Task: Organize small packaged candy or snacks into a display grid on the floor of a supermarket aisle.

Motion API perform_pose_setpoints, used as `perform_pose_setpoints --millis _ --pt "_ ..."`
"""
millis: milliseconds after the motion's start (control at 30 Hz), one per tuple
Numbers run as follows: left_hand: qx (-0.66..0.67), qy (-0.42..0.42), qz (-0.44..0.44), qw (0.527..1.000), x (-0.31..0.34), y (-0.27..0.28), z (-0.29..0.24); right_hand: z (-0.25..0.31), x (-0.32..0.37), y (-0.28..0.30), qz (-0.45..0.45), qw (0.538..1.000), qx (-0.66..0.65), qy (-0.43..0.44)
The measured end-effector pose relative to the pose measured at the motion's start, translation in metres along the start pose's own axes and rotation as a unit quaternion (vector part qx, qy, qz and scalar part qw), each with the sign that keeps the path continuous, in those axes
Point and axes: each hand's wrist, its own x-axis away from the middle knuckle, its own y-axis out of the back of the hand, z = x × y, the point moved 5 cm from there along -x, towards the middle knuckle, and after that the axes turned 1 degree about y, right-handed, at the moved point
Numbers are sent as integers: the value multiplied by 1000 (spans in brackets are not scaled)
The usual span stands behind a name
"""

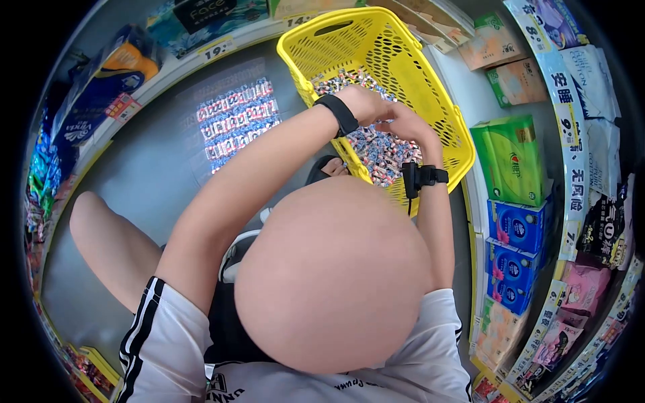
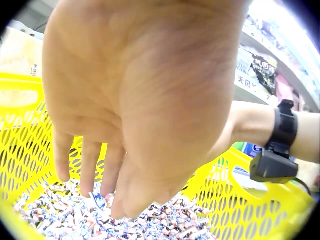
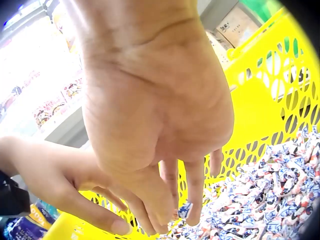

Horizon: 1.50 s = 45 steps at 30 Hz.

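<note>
In the head view my left hand (image 1: 363, 104) and right hand (image 1: 410, 126) meet over a yellow plastic basket (image 1: 433, 77) that holds a heap of small wrapped candies (image 1: 386, 161). In the right wrist view my right hand (image 3: 160, 105) points its fingers down and pinches a blue-and-white wrapped candy (image 3: 185, 209) at the fingertips. Beside it, the left thumb and fingers reach in from the left, loosely extended. The left wrist view has the left hand (image 2: 130, 100) palm toward the camera, fingers hanging nearly straight over the heap.
Rows of wrapped candies (image 1: 238, 121) lie on the grey floor left of the basket. Shelves with tissue packs (image 1: 510, 161) curve along the right, and more packs (image 1: 111, 80) stand at the left. A bare knee (image 1: 329, 275) covers the lower middle of the head view.
</note>
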Motion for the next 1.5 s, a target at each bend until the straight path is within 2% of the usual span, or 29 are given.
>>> perform_pose_setpoints --millis 33,67,133,167,200,267,333,367,400,467,533,600,733,800,933,1100,1267,1400,1467,1500 --pt "19 -13 -1 1000 12 13 1 6 0 0 -27 998 -54 24" --pt "37 -26 -2 999 25 24 1 11 -1 0 -23 998 -50 29" --pt "55 21 -31 998 47 29 4 40 2 -1 -61 992 -23 104" --pt "19 -19 -99 995 52 25 6 46 3 -3 -71 992 -88 61" --pt "-18 -60 -165 984 63 28 4 51 1 -8 -66 992 -87 68" --pt "-6 -33 -180 983 77 23 12 64 0 -8 -99 984 -36 143" --pt "-10 -52 -246 968 101 39 12 78 0 -10 -95 986 -60 121" --pt "-10 -58 -254 965 115 44 16 89 3 -9 -110 983 3 150" --pt "-9 -53 -257 965 123 45 19 97 4 -9 -124 974 65 177" --pt "0 -33 -266 963 139 48 26 111 0 -11 -129 967 75 204" --pt "7 -17 -279 960 154 45 34 121 -5 -15 -115 978 -7 174" --pt "27 -9 -349 937 174 47 41 140 -4 -17 -127 973 22 193" --pt "80 25 -391 917 208 30 53 177 -6 -31 -137 966 37 217" --pt "89 63 -425 899 223 20 56 184 -19 -43 -101 964 52 239" --pt "94 87 -430 894 248 -7 62 194 -45 -73 -62 957 115 259" --pt "111 137 -444 879 266 -34 77 204 -75 -103 -46 946 101 304" --pt "97 183 -450 869 285 -60 93 205 -102 -134 -17 949 72 307" --pt "117 225 -427 868 301 -78 104 215 -117 -156 -6 938 124 322" --pt "122 247 -442 854 310 -87 104 220 -125 -167 11 949 89 302" --pt "115 274 -412 861 310 -94 104 219 -131 -174 21 949 104 298"
